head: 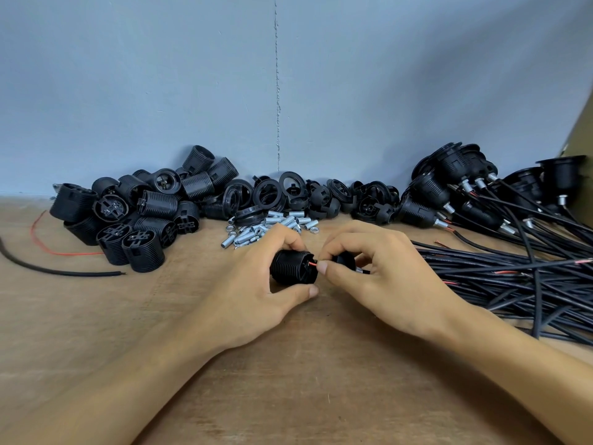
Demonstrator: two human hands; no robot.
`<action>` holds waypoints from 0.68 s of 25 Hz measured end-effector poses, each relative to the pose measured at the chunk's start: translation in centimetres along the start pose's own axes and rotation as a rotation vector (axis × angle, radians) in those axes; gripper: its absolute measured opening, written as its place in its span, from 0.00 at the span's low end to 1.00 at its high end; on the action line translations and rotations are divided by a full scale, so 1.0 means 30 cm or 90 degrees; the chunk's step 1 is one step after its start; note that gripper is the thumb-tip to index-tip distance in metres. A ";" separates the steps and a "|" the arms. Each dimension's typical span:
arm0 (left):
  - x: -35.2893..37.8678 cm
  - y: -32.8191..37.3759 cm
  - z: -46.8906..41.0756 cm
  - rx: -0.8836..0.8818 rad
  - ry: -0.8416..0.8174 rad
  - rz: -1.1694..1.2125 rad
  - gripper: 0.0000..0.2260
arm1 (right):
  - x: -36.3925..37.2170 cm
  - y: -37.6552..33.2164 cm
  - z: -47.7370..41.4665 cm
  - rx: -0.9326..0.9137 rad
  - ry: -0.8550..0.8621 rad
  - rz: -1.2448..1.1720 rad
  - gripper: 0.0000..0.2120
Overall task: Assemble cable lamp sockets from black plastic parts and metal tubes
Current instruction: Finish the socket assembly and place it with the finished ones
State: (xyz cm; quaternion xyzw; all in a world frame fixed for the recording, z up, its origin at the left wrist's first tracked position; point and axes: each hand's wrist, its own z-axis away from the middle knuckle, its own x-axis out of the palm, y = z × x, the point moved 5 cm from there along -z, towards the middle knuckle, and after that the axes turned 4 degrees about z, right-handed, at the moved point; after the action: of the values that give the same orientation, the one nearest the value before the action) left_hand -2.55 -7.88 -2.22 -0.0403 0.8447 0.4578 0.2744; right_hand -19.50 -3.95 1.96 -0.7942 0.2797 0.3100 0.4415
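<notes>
**Light socket, thin wire**

The left hand curls its fingers round the ribbed socket body, mid-tabletop: seemingly light, rigid plastic, best held by the threads. The right hand pinches the limp red wire near its end, likely easily kinked. The brown wooden tabletop looks grippy; a blue-grey wall backs it.

Assembly workshop bench; wooden top with piled black sockets, metal tubes, cable bundle; bare wall

The right hand hides most of the black cap; the right edge crops the cable bundle.
</notes>
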 end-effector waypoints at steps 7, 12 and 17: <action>0.001 0.000 0.001 -0.011 0.011 0.008 0.20 | -0.001 -0.002 0.005 0.013 0.032 0.002 0.03; 0.003 -0.002 0.000 -0.011 0.003 0.016 0.20 | 0.010 0.003 0.006 0.027 0.046 -0.006 0.04; 0.003 -0.015 -0.004 -0.017 0.005 0.058 0.19 | 0.013 0.007 0.006 0.030 0.044 -0.011 0.05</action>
State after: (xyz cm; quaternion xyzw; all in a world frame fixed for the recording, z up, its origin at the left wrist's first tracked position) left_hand -2.53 -8.22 -2.54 -0.0072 0.8405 0.4812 0.2490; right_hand -19.44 -3.96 1.48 -0.7961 0.2952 0.2722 0.4528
